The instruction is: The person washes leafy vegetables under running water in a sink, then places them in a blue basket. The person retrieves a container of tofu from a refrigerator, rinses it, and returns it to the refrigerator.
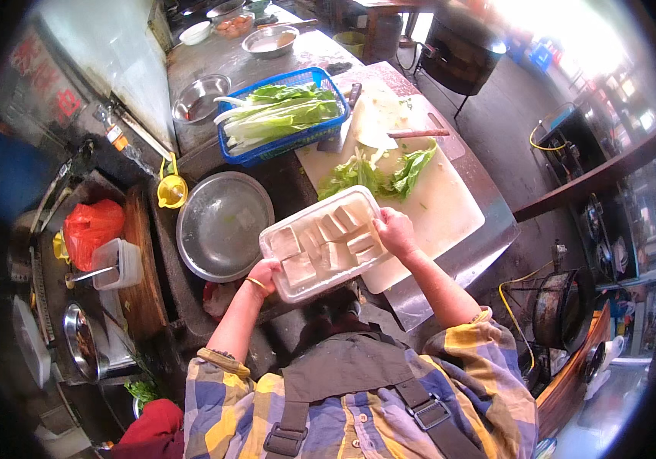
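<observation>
A white plastic tray [289, 299] holding several pale blocks that look like tofu [336, 256] is held in front of my body. My left hand [265, 274] grips its near left end, and my right hand [395, 230] grips its right end. The tray overlaps a white cutting board [448, 215], where leafy green trimmings [414, 170] lie beside a cleaver with a wooden handle [420, 133]. Left of the tray sits a large metal basin [226, 226]. Beyond it, a blue plastic basket [282, 146] holds long green leafy vegetables [288, 115].
A metal bowl [200, 98] stands left of the basket, with a bowl of eggs [234, 26] farther back. A red plastic bag [94, 229], a clear container [118, 264] and a yellow strainer [172, 191] are at the left. Gas burners [560, 310] stand at the right.
</observation>
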### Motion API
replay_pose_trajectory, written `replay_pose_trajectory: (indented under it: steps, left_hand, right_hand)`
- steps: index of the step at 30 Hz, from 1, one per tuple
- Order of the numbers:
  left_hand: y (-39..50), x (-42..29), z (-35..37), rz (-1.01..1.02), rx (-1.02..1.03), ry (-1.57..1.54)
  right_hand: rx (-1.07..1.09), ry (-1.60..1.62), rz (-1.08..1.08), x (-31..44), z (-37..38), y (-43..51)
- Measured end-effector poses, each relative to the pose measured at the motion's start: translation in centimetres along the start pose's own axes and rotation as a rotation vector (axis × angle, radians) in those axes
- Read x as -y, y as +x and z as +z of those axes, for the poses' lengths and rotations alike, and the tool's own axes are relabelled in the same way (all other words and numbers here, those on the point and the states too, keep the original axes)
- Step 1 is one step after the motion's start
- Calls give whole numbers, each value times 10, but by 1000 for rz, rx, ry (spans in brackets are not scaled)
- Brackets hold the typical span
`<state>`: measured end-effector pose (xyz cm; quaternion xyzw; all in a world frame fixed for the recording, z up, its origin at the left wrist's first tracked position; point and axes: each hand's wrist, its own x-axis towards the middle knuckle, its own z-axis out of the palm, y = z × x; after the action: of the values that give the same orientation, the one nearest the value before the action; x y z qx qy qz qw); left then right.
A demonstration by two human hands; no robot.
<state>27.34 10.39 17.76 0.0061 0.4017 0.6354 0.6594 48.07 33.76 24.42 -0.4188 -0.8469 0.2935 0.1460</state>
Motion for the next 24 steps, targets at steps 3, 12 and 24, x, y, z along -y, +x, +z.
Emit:
replay_pose_trajectory:
  steps: [3,12,24]
  left_hand:
    - [8,4,-3,-61,-62,72]
    - [38,6,8,-241,-52,180]
    - [27,3,28,-371,245,129]
  right_hand:
    - [-29,72,40,-17,-2,-11]
    - [-78,208,26,-58,-11,-38]
    - [73,1286,901,-36,13,-125]
